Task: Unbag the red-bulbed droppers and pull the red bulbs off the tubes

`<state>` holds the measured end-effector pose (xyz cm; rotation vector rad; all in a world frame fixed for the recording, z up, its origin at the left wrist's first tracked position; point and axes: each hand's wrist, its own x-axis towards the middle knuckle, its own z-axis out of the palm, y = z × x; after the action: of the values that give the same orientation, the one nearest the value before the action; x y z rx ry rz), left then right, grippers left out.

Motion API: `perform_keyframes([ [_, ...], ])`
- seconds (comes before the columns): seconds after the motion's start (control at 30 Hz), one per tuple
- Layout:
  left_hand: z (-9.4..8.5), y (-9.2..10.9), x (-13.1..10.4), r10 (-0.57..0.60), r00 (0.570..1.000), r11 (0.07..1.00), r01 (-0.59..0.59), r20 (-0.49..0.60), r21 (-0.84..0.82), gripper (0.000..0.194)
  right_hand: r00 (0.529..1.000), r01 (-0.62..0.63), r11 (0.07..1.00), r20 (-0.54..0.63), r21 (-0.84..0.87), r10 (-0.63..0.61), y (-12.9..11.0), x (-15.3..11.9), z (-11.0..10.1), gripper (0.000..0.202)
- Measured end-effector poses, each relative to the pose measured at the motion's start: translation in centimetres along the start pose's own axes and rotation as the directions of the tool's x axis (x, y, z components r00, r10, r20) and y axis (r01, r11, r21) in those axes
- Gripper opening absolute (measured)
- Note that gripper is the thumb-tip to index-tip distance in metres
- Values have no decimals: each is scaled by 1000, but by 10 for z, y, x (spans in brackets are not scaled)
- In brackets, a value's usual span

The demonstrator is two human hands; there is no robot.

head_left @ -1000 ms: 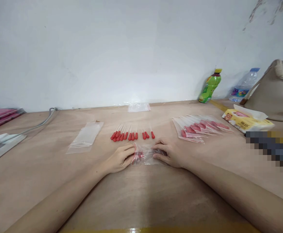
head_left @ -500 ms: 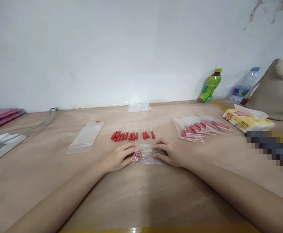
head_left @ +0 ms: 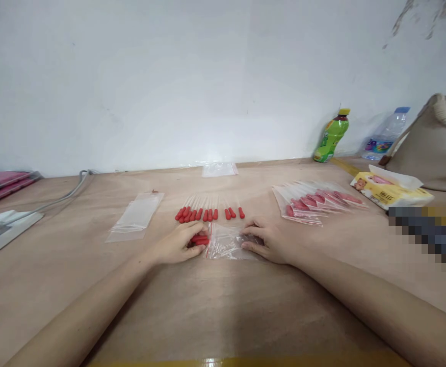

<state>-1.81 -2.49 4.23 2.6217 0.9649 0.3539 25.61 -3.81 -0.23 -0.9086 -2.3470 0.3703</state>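
Observation:
My left hand (head_left: 182, 242) is closed around red-bulbed droppers (head_left: 200, 239) at the red-lined mouth of a clear zip bag (head_left: 226, 243). Their bulbs show between thumb and fingers, outside the mouth. The bag lies flat in front of me, and my right hand (head_left: 269, 241) grips its right end with bent fingers. Just beyond the bag, a row of glass droppers with red bulbs (head_left: 195, 214) lies on the table, bulbs toward me. Flat clear bags (head_left: 135, 216) lie to the left. To the right, filled zip bags (head_left: 310, 201) with red bulbs inside overlap in a fan.
Another flat bag (head_left: 219, 169) lies by the wall. At the right stand a green bottle (head_left: 332, 136), a clear bottle (head_left: 381, 137), a yellow tissue pack (head_left: 393, 192) and a beige bag (head_left: 433, 145). A grey cable (head_left: 60, 198) and pink packets (head_left: 4, 184) are at the left.
My left hand has shifted slightly left. The red bulbs, seen through the bag's plastic before, now show outside its mouth in my left fingers. My right hand has stayed put.

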Motion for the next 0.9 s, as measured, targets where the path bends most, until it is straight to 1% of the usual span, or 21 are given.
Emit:
perform_keyframes([
  [0.07, -7, -1, -2, -39, 997, 995, 45, 70, -91, 17, 1000, -1, 1000, -2, -2, 1, -1, 1, -1, 24],
  [0.1, -11, -4, -3, -55, 994, 987, 68, 93, -144, 20, 1000, -1, 1000, -2, -5, 1, -2, 1, -2, 24],
  [0.17, -19, -11, -5, -82, 990, 968, 106, 113, -228, 28, 1000, -2, 1000, -1, -7, 2, -3, 1, -3, 24],
  [0.2, -24, -15, -6, -93, 990, 959, 118, 105, -259, 32, 1000, -1, 1000, 2, -7, 1, -3, 1, -3, 24],
  [0.27, -35, -24, -10, -115, 992, 945, 127, 56, -301, 34, 1000, -2, 1000, 5, 2, 2, -2, 1, -3, 24],
  [0.33, -46, -32, -14, -154, 988, 933, 137, -23, -331, 34, 1000, -6, 1000, 3, 14, 6, -1, 0, -2, 25],
  [0.4, -56, -38, -17, -221, 967, 924, 165, -129, -346, 35, 1000, -11, 1000, 2, 18, 11, 0, 0, -1, 26],
  [0.47, -63, -43, -20, -305, 916, 916, 207, -260, -345, 38, 1000, -11, 1000, 5, 16, 11, 0, 0, -1, 26],
  [0.5, -65, -44, -21, -345, 879, 913, 231, -331, -337, 39, 1000, -8, 1000, 7, 13, 8, 0, 0, -1, 25],
  [0.57, -67, -46, -20, -387, 787, 917, 272, -480, -293, 40, 1000, 0, 1000, 5, 6, -1, -1, 0, -2, 25],
  [0.6, -66, -46, -18, -381, 742, 925, 295, -552, -241, 39, 1000, 4, 1000, 3, 4, -4, -1, 1, -2, 24],
  [0.63, -63, -46, -15, -347, 709, 934, 317, -614, -162, 36, 1000, 4, 1000, 0, 4, -4, -2, 1, -2, 24],
  [0.67, -60, -47, -11, -288, 697, 941, 334, -657, -57, 33, 1000, 2, 1000, -1, 5, -2, -2, 1, -2, 25],
  [0.7, -56, -48, -6, -212, 706, 937, 342, -675, 63, 30, 1000, -1, 1000, 0, 6, 1, -2, 1, -2, 25],
  [0.73, -52, -50, 0, -136, 740, 921, 339, -659, 191, 28, 1000, -3, 1000, -1, 8, 3, -2, 1, -2, 25],
  [0.8, -42, -54, 11, -19, 829, 865, 294, -560, 407, 27, 1000, -7, 1000, 2, 6, 7, -2, 1, -2, 25],
  [0.83, -37, -56, 17, 7, 873, 831, 266, -487, 488, 28, 1000, -7, 1000, 2, 5, 7, -2, 1, -2, 24],
  [0.9, -30, -59, 27, 10, 937, 771, 215, -349, 599, 27, 1000, -4, 1000, 1, -1, 4, -3, 1, -3, 24],
])
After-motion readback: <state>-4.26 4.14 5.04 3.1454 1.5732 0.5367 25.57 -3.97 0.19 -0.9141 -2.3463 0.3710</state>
